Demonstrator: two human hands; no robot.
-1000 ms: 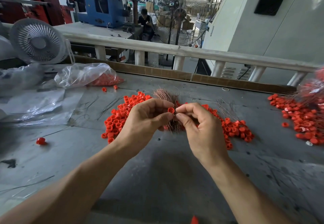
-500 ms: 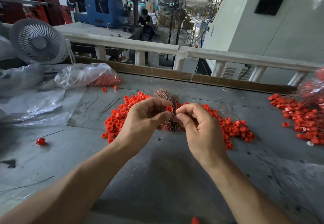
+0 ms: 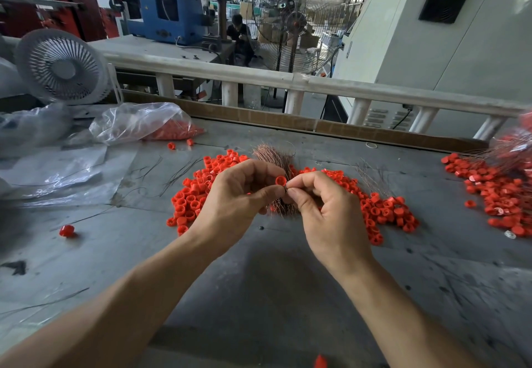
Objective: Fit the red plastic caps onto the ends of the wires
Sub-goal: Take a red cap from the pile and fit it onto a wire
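Grey worktable (image 3: pixel 259 295). On it, a spread of red caps (image 3: pixel 195 195) around copper-coloured wires (image 3: pixel 273 154). At its left end, clear bag (image 3: pixel 135 120) holding red caps. Beyond its far edge: white fan (image 3: pixel 62 66), blue machine (image 3: pixel 169 7).

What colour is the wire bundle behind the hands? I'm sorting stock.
Coppery reddish-brown, seen in the head view: the wire bundle fans up behind the hands.

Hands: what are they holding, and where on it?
Left hand pinches a red cap by its sides; right hand pinches a thin wire near its end, at the cap.
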